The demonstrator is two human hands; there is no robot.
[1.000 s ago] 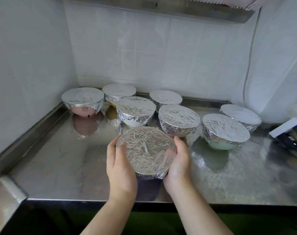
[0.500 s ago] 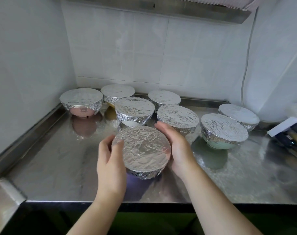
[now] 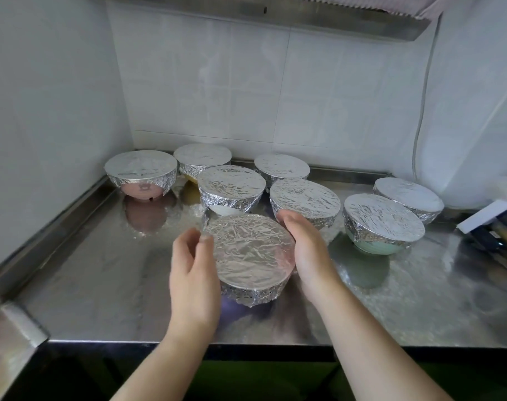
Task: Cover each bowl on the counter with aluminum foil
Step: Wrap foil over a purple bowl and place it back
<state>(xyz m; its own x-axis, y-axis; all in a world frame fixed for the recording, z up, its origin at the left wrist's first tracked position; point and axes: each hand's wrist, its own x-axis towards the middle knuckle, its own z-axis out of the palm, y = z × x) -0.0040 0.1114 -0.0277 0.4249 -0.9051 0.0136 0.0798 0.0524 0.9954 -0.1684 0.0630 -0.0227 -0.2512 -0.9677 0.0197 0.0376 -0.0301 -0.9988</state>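
Note:
A bowl topped with crinkled aluminum foil (image 3: 250, 253) stands near the counter's front, its foil folded down over the rim. My left hand (image 3: 193, 270) lies against its left side, fingers loosely curved at the rim and blurred. My right hand (image 3: 307, 250) lies along its right side with fingers nearly straight against the foil. Behind it stand several more foil-covered bowls, among them a pink bowl (image 3: 140, 172) at the back left and a green bowl (image 3: 382, 218) at the right.
The steel counter (image 3: 101, 270) has a raised lip at the left and back, against white tiled walls. A white box and dark utensils (image 3: 489, 224) lie at the right edge. A cable (image 3: 420, 125) hangs down the right wall.
Both hands have slid round the front bowl's rim: the right hand moved farther back along the right side, the left hand loosened at the left. The bowl stays in place.

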